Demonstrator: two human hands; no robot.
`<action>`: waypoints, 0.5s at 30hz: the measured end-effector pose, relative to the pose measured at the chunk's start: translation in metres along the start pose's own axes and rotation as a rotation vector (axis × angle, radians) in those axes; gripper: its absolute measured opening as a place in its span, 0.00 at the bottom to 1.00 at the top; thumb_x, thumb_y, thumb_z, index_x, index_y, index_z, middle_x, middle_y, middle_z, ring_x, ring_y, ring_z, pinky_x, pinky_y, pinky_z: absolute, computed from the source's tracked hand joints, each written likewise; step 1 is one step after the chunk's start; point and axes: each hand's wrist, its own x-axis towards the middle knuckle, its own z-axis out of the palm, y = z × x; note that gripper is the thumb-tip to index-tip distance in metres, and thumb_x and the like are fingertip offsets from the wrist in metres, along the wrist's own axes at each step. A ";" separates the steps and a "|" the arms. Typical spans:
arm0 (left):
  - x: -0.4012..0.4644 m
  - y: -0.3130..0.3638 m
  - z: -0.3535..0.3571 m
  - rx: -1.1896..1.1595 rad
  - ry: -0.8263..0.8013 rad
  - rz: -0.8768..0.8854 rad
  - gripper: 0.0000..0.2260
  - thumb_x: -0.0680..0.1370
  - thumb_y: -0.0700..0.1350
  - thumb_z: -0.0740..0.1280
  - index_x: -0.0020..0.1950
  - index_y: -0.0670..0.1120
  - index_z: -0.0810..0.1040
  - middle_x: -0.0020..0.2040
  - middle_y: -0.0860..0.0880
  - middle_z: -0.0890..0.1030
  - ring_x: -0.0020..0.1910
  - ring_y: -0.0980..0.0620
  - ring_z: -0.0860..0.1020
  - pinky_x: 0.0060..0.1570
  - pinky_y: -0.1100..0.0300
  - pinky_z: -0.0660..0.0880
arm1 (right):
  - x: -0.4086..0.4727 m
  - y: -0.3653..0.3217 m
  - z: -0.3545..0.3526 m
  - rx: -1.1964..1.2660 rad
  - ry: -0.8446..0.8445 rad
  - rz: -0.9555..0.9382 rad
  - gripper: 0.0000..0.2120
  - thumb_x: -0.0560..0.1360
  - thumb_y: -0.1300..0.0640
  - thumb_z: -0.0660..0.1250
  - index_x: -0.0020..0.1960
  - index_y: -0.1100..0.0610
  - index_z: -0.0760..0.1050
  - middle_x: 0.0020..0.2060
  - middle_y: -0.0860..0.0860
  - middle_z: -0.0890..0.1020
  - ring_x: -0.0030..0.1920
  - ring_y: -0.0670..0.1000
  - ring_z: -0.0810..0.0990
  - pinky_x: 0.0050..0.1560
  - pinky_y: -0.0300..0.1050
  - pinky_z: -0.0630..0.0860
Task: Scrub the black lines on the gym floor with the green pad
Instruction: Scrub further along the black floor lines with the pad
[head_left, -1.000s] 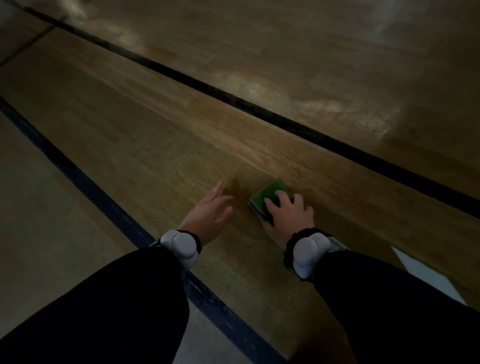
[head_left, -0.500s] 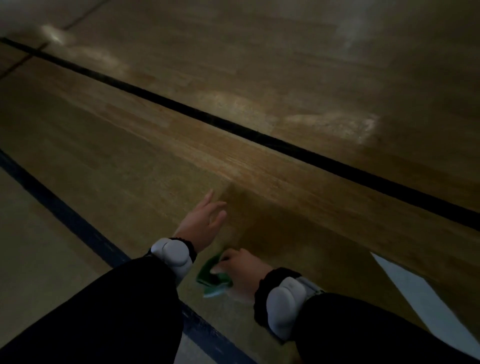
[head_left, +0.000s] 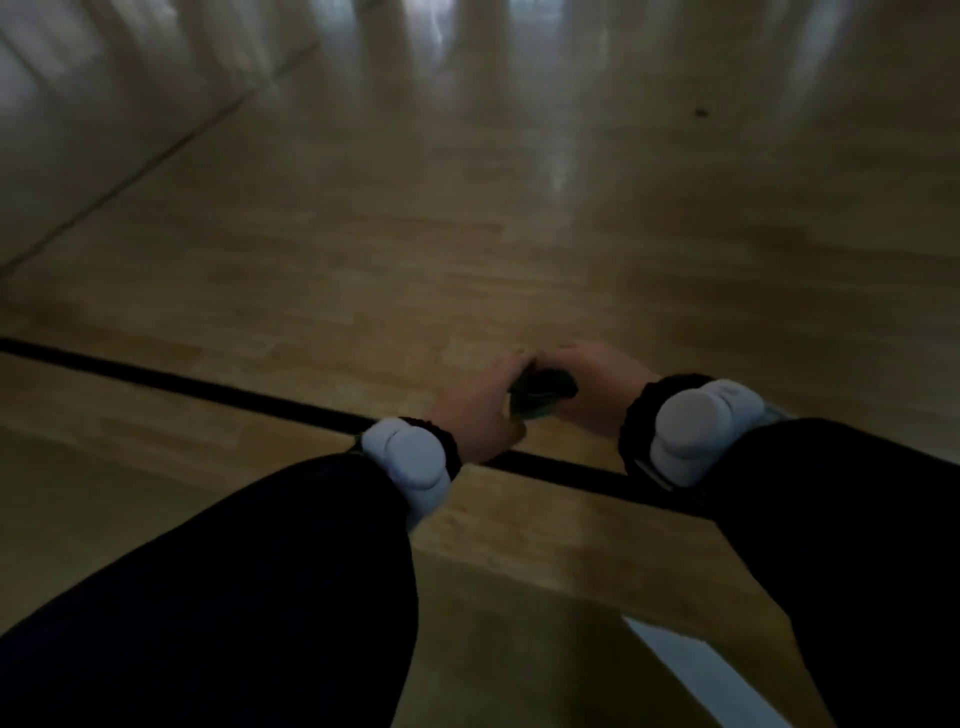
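You have the green pad (head_left: 543, 395) up off the gym floor (head_left: 467, 260), caught between your two hands just beyond the black line (head_left: 182, 382) that runs across the view from left to right. Your left hand (head_left: 480, 410) wraps the pad's near left edge, and your right hand (head_left: 587, 389) curls over it from the right; both grips are closed on the pad, though the blur hides exactly how each finger sits. The pad reads as a dark wedge with only a hint of green at its lower edge, so which face points down cannot be told.

Judging by this, you are between scrubbing strokes: re-seating or folding the pad rather than working the floor. No part of the pad touches the line now.

The next move calls for settling the pad flat under one palm, lowering it onto the black line directly below your wrists, and pressing down before you rub along the stripe. Keep the free hand off the line so it does not block your path. A second, thinner line (head_left: 156, 156) runs diagonally in the far left; it probably waits its turn.
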 end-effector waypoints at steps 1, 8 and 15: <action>0.008 0.014 -0.003 0.009 0.011 0.026 0.31 0.76 0.38 0.66 0.76 0.47 0.57 0.75 0.46 0.62 0.71 0.45 0.66 0.66 0.51 0.68 | -0.007 0.006 -0.013 0.034 0.037 0.007 0.15 0.76 0.58 0.64 0.62 0.51 0.76 0.56 0.52 0.81 0.56 0.56 0.79 0.57 0.51 0.76; 0.042 0.082 -0.026 -0.062 0.212 0.053 0.25 0.75 0.43 0.69 0.71 0.47 0.67 0.62 0.44 0.77 0.59 0.45 0.76 0.56 0.52 0.74 | -0.035 0.041 -0.078 0.150 0.238 -0.039 0.12 0.75 0.62 0.64 0.58 0.55 0.74 0.54 0.52 0.78 0.54 0.54 0.76 0.48 0.40 0.68; 0.013 0.132 -0.084 -0.007 0.359 -0.018 0.22 0.75 0.39 0.68 0.69 0.46 0.70 0.65 0.45 0.75 0.62 0.48 0.74 0.48 0.71 0.65 | -0.047 0.021 -0.136 0.145 0.283 -0.109 0.14 0.72 0.59 0.66 0.51 0.47 0.64 0.50 0.50 0.70 0.50 0.54 0.70 0.51 0.49 0.74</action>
